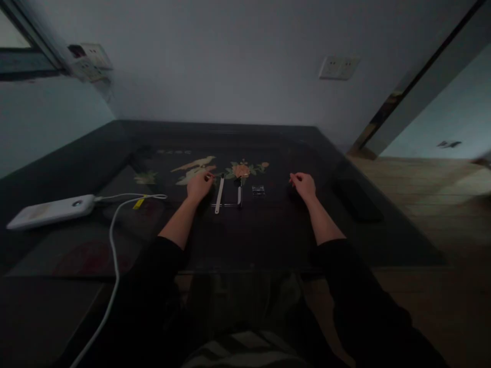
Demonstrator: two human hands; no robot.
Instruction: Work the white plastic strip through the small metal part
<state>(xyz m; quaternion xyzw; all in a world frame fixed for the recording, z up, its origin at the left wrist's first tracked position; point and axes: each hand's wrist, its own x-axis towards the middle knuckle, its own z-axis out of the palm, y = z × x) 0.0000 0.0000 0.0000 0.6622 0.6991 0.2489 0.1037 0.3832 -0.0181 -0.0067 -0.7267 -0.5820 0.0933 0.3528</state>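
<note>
Table (264, 240) is standing against the wall (215, 76), dim light. Strip (220, 195), pale and narrow, is lying on the tabletop just right of the left hand (199, 187). Its long axis is running away from the person, leaning slightly: dark end pointing toward the wall and a little right, pale end pointing back toward the person.

Small tool (240, 195) is lying right of the strip, nearly parallel, its axis running almost straight toward the wall. A thin bar (229, 205) is stretching crosswise near their lower ends; whether it is touching either, cannot tell. Clear case (258, 190) is sitting right of the tool, its longer side running left to right.

Left hand is curling loosely, fingers bent, knuckles toward the wall, near the strip. Right hand (304, 185) is resting well apart from these, right of the case, fingers bending inward to the left. Whether thumb and fingertips are meeting on either hand, cannot tell.

Flower print (241, 170) is showing beyond the tool. Power bank (53, 211) is lying far left, cable (112, 235) trailing from its right end; dark slab (358, 200) is lying beyond the right forearm.
</note>
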